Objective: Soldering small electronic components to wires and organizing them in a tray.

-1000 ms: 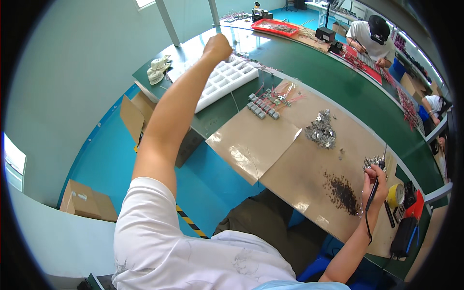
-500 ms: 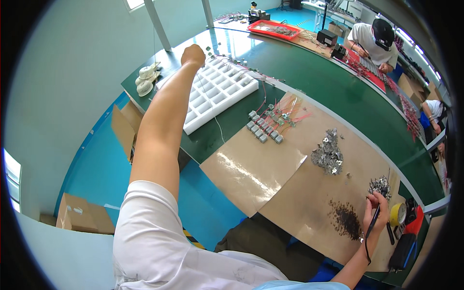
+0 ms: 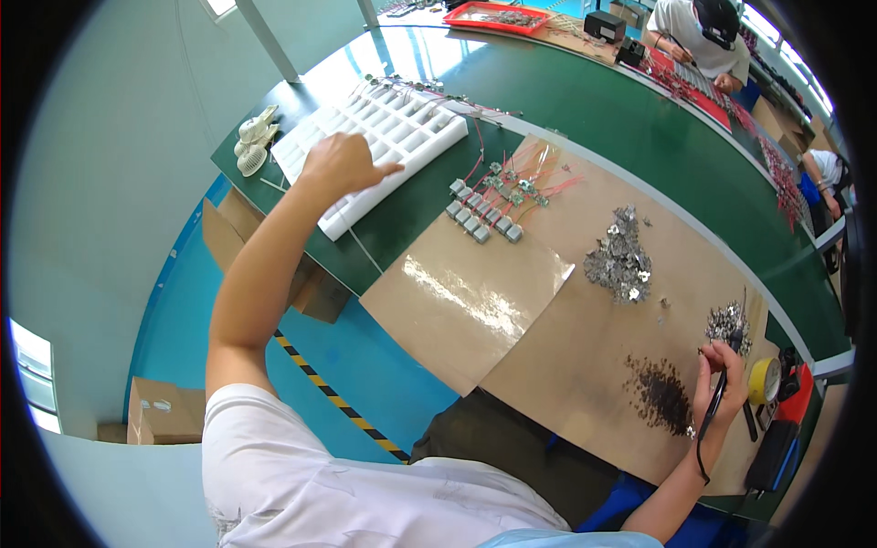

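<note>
My left hand is over the near edge of a white foam tray with rows of compartments. Its thumb stands out to the right, away from the other fingers, which curl partly out of sight; I see nothing held. At the lower right, my right hand grips a black soldering iron, tip away from me, its cord falling by my wrist. A tiny dark piece shows at its fingertips. Close by lie a heap of small silver parts and a spread of tiny brown parts.
Wired grey blocks and a silver metal heap lie on the brown mat. Yellow tape and a black-and-red case stand right. Pale round parts sit far left. A person works across the table.
My left hand has drawn back from the tray's far end toward me, and its thumb now stands out. My right hand keeps its hold on the soldering iron. The view has shifted slightly.
</note>
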Tool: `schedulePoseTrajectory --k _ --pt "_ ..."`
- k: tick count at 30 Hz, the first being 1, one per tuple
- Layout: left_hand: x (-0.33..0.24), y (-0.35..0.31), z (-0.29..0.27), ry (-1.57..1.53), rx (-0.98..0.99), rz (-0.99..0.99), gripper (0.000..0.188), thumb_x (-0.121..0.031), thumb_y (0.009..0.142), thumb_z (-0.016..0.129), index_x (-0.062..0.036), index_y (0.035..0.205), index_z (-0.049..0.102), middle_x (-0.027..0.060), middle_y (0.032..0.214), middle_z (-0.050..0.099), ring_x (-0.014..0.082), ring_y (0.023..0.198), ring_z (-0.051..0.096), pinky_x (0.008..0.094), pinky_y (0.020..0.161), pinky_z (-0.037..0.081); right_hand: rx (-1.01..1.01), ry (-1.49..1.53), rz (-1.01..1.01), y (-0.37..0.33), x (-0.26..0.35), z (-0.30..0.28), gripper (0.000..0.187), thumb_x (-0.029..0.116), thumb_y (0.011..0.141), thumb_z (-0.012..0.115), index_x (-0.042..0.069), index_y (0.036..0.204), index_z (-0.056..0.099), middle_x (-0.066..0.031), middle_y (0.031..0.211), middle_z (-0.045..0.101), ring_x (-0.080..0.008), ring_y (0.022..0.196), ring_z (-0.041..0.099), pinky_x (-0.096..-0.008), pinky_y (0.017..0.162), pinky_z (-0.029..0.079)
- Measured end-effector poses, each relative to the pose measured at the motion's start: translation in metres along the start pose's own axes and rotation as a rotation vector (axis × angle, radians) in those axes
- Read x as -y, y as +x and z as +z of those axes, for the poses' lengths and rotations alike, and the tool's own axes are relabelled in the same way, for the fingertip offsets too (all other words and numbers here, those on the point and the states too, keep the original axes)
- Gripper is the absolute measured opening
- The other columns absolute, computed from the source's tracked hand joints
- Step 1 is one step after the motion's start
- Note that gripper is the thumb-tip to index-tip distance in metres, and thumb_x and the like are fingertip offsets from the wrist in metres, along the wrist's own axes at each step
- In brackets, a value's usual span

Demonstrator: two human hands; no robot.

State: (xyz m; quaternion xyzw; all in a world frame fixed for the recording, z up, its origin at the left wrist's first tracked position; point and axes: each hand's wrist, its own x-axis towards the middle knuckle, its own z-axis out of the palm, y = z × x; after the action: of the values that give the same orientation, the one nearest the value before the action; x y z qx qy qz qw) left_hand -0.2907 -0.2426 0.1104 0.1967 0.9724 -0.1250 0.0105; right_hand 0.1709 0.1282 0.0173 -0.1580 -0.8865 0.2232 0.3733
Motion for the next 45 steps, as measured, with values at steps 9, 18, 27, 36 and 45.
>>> schedulePoseTrajectory --k 9,18,27,36,45 --pt "-0.004 -0.02 0.043 -0.059 -0.069 0.013 0.053 -0.046 0.088 0.074 0.0058 0.093 0.078 0.025 0.1 0.076 0.0404 0.096 0.073 0.0463 0.085 0.059 0.023 0.057 -0.091 0.004 0.008 -0.002 0.034 -0.013 0.086 0.07 0.002 0.116 0.069 -0.0134 0.095 0.073 -0.0227 0.084 0.073 -0.031 0.075 0.057" --pt "-0.032 -0.023 0.034 -0.117 -0.1 0.035 0.045 -0.041 0.086 0.078 0.0022 0.098 0.078 0.0222 0.105 0.076 0.0383 0.105 0.072 0.0454 0.09 0.058 0.048 0.123 -0.094 0.003 0.013 -0.004 0.033 -0.014 0.085 0.07 0.002 0.114 0.069 -0.0135 0.094 0.072 -0.0232 0.085 0.074 -0.0313 0.075 0.058" --pt "-0.103 -0.013 0.02 -0.313 -0.209 0.166 0.031 -0.027 0.09 0.072 0.003 0.097 0.077 0.0241 0.1 0.076 0.0409 0.099 0.074 0.0475 0.089 0.058 0.136 0.08 -0.114 0.0 0.011 -0.008 0.035 -0.014 0.082 0.069 0.004 0.113 0.068 -0.0137 0.091 0.071 -0.0262 0.082 0.071 -0.0341 0.073 0.057" --pt "-0.11 0.034 0.023 -0.491 0.113 0.071 0.037 -0.018 0.087 0.074 0.0174 0.097 0.071 0.0212 0.091 0.077 0.0261 0.068 0.077 0.038 0.067 0.063 0.188 0.086 -0.089 0.0 0.002 -0.004 0.035 -0.012 0.081 0.068 0.006 0.11 0.069 -0.014 0.088 0.071 -0.032 0.083 0.07 -0.0392 0.076 0.056" --pt "-0.096 0.034 0.041 -0.767 -0.037 -0.032 0.04 -0.021 0.082 0.077 0.0124 0.104 0.072 0.0194 0.094 0.077 0.0231 0.069 0.077 0.0359 0.069 0.062 0.184 0.106 -0.098 0.0 0.001 -0.004 0.034 -0.012 0.08 0.068 0.007 0.109 0.069 -0.0136 0.085 0.07 -0.0326 0.081 0.069 -0.0397 0.074 0.055"
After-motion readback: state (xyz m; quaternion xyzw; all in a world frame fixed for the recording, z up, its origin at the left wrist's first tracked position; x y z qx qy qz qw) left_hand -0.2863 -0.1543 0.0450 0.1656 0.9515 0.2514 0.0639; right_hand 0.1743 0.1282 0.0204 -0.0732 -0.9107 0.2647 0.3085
